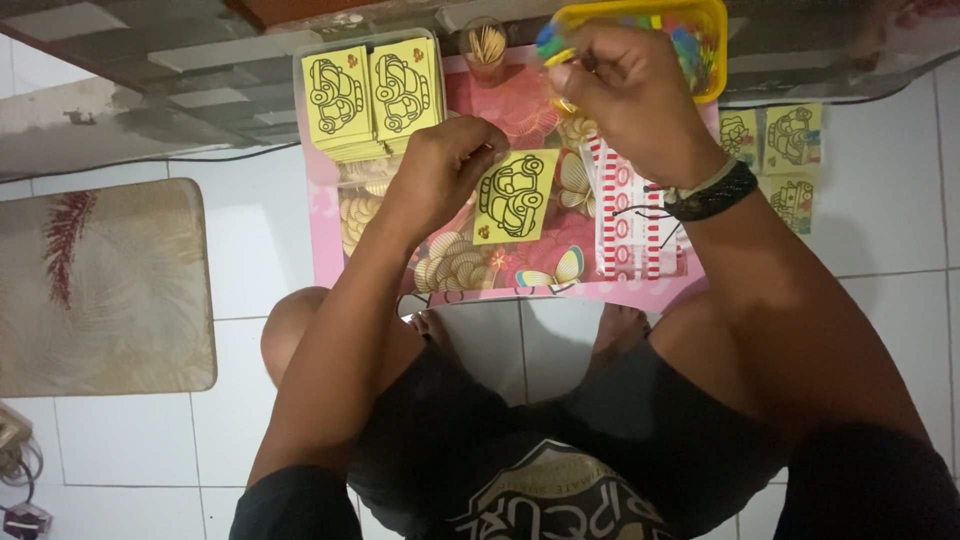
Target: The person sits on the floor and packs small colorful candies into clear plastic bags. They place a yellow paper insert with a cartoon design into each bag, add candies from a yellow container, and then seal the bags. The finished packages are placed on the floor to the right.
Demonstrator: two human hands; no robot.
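Pinning the yellow car card (pixel 515 196) to the pink table (pixel 325 240), the left hand (pixel 440 170) is closed on its edge; the right hand (pixel 620 95) is pinched on something unseen beside the yellow tray (pixel 712 50), which could be tipped by the wrist

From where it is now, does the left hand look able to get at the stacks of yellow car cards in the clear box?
Probably yes. The left hand rests by the single yellow card, and the stacks of yellow car cards lie just beyond it in the open-topped clear box, with nothing between.
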